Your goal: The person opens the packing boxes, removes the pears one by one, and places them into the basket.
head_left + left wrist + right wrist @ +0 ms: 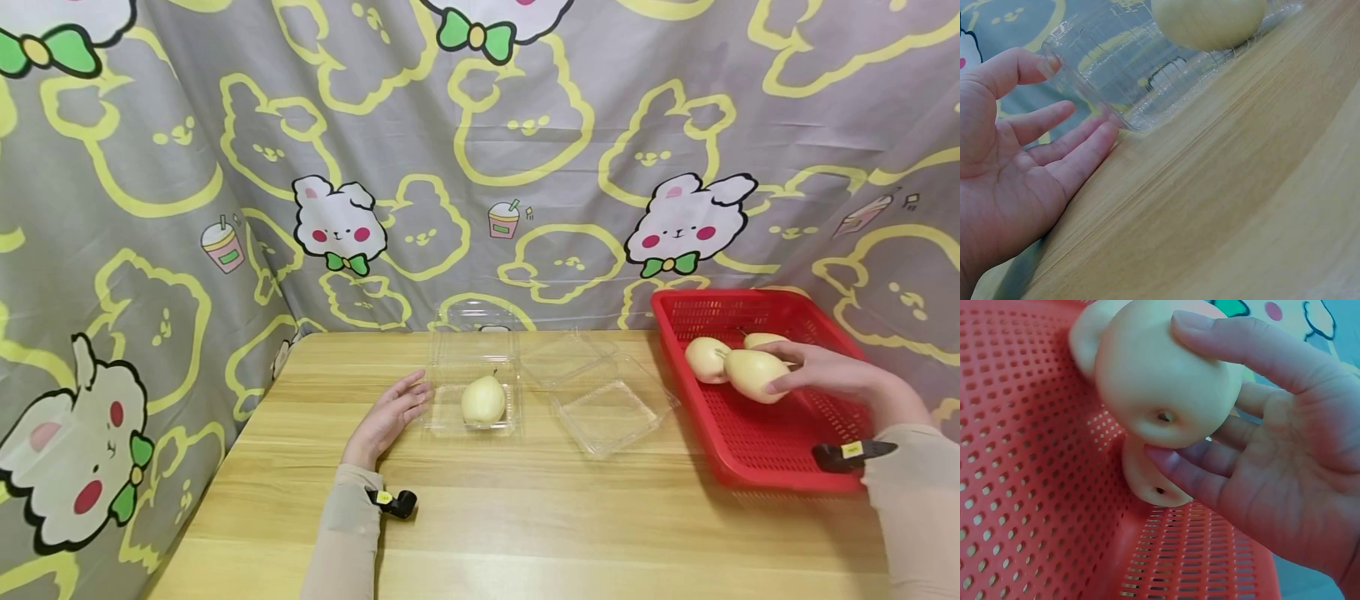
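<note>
My right hand [828, 372] grips a pale yellow pear [753, 375] over the red basket [720, 450]; in the right wrist view, thumb and fingers are curled round the held pear [1169, 372]. Two more pears lie in the basket, one on the left [705, 360] and one behind [763, 340], partly hidden. On the table, a clear plastic clamshell box [474, 343] stands with its lid up and one pear [483, 401] inside. My left hand [388, 419] is at the box's left side, its fingers loosely extended; in the left wrist view, fingertips [1109, 128] touch or nearly touch the box wall.
A second clear clamshell box [611, 412] lies opened between the first box and the basket. Behind the wooden table [525, 517] hangs a grey curtain [420, 150] with cartoon prints, which also runs along both sides.
</note>
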`<state>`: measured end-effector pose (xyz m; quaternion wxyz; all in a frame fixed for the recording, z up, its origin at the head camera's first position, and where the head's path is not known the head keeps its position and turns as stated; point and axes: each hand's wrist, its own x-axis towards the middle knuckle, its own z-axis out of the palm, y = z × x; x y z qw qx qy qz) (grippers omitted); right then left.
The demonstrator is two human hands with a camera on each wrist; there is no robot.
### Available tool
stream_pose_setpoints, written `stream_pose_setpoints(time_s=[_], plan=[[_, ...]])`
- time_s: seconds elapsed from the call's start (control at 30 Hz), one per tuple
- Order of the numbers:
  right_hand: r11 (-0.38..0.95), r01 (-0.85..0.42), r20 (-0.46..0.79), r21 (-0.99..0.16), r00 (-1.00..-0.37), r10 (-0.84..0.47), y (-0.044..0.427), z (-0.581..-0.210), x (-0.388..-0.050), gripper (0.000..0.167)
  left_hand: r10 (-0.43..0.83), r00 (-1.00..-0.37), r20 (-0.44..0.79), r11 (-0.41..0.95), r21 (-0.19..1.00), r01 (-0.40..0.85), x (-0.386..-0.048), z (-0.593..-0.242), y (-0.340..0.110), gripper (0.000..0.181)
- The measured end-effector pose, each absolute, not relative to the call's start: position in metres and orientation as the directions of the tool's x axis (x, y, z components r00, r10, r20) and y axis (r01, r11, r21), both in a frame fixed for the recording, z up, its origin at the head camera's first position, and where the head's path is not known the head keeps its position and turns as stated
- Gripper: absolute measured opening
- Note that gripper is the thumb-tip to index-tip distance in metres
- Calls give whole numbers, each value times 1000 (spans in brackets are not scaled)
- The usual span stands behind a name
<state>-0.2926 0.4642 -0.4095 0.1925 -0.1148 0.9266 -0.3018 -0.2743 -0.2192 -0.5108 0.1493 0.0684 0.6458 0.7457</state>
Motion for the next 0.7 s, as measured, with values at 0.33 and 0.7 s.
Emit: stream_pose_setpoints(time_s=[0.33,0.7], plan=[[794,-106,-277,-598,-903,-329,454,-415,-297,82,322,-940,-118,-140,975,-170,-268,-494,-215,61],[770,-90,-351,-632,-853,-387,450,-417,-299,81,327,-936,-130,-142,972,-185,-266,-491,-214,62]])
